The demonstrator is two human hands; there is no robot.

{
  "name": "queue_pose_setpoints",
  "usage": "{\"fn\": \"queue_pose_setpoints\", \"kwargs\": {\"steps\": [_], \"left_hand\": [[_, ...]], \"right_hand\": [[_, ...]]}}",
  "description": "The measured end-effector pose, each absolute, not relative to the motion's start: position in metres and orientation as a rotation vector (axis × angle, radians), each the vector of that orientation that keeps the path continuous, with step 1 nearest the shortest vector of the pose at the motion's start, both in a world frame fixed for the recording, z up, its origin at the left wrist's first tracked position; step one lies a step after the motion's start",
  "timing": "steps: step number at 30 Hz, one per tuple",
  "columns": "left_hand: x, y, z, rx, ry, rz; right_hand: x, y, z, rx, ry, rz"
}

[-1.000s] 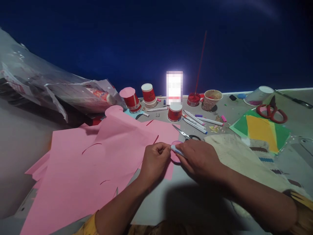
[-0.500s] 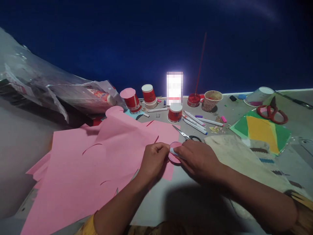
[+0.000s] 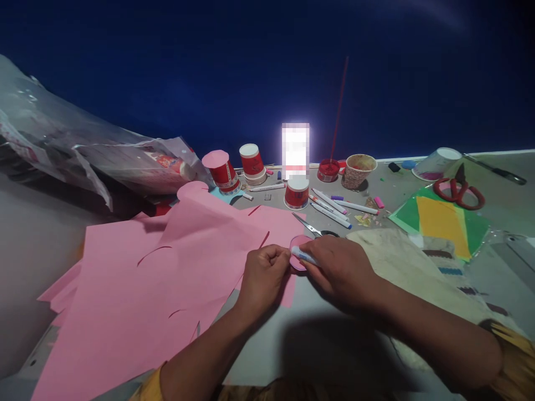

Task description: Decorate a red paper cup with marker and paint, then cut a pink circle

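My left hand (image 3: 265,268) is closed in a pinch on the left edge of a pink paper circle (image 3: 297,243), which has a purple outline. A small white tube with bluish print (image 3: 304,255) is gripped in my right hand (image 3: 343,266). Its rounded end lies on or just above the circle; actual contact cannot be made out. Just behind my right hand lies a pair of scissors (image 3: 308,224), blades pointing away to the left, one handle partly covered. Large pink paper sheets (image 3: 137,312) with curved cuts spread out to the left of my hands.
Red paper cups (image 3: 296,193) stand upside down along the back, one with a pink top (image 3: 216,158). Markers (image 3: 330,211), a red jar (image 3: 328,170), a patterned cup (image 3: 359,171) and a bright pixelated panel (image 3: 296,147) are nearby. Red-handled scissors (image 3: 449,192) lie on green packaging (image 3: 407,209).
The tube has shifted slightly on the paper circle and shows more of its length. The circle is tilted a little differently. The whole view has drifted slightly.
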State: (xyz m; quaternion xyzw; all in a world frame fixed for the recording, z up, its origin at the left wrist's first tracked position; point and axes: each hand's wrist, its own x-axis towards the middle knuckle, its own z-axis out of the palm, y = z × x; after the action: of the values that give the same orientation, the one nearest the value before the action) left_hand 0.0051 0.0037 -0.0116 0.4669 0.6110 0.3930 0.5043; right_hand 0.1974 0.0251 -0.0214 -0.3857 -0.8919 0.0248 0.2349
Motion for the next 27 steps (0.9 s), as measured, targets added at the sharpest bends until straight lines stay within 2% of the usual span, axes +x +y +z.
{"fn": "queue_pose_setpoints", "kwargs": {"steps": [15,27], "left_hand": [[0.0017,0.0073,-0.0056,1.238,1.384,0.901],[0.0047,0.0016,-0.0135,1.478,1.534,0.757]], "right_hand": [[0.1975,0.0266,-0.0249,-1.1,-2.485,0.185],[0.1946,0.0265,-0.0226,-1.231,-2.392,0.184]]}}
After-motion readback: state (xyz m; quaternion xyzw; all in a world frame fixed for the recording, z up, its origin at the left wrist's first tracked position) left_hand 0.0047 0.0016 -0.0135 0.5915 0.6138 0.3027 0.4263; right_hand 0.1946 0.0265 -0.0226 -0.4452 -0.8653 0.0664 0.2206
